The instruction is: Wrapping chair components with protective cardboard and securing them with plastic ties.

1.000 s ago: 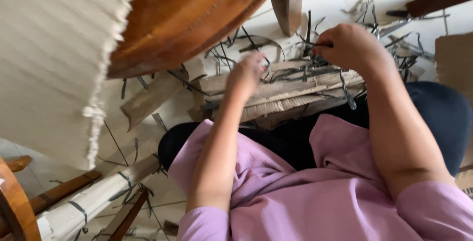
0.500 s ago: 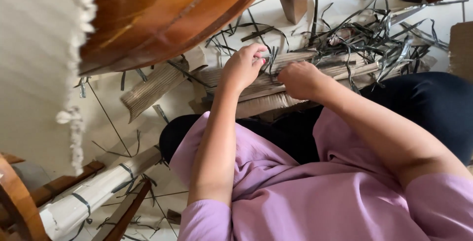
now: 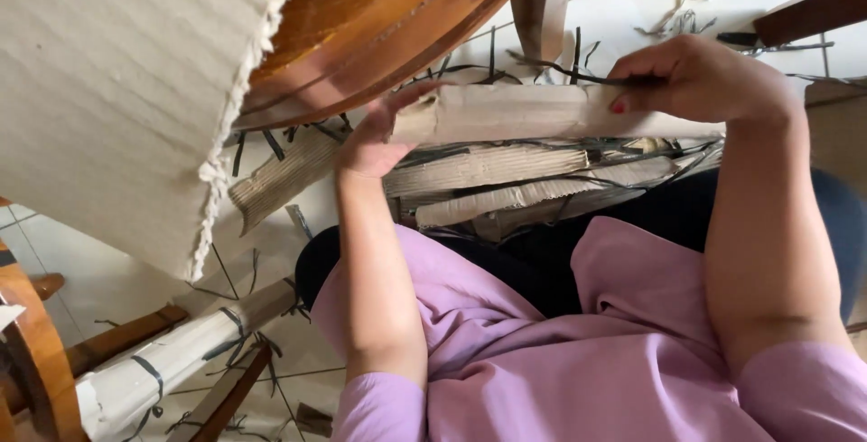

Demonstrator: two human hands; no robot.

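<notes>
Both hands hold a long roll of brown cardboard (image 3: pixel 542 112) level above my lap. My left hand (image 3: pixel 377 139) grips its left end, fingers curled around the edge. My right hand (image 3: pixel 700 76) is closed over the top of the right end, and a thin black strap (image 3: pixel 578 74) runs out from under its fingers along the roll. Below the roll lie more rolled pieces of corrugated cardboard (image 3: pixel 492 171), stacked across my dark trousers.
A round wooden table (image 3: pixel 379 18) with a cream fringed cloth (image 3: pixel 117 99) overhangs the upper left. Loose black straps (image 3: pixel 262 144) litter the tiled floor. A white wrapped bundle tied with black bands (image 3: pixel 172 361) lies lower left beside wooden chair legs (image 3: pixel 36 361).
My hands were close together in the pile of cardboard and straps. They have since spread apart and lifted one cardboard roll up off the pile.
</notes>
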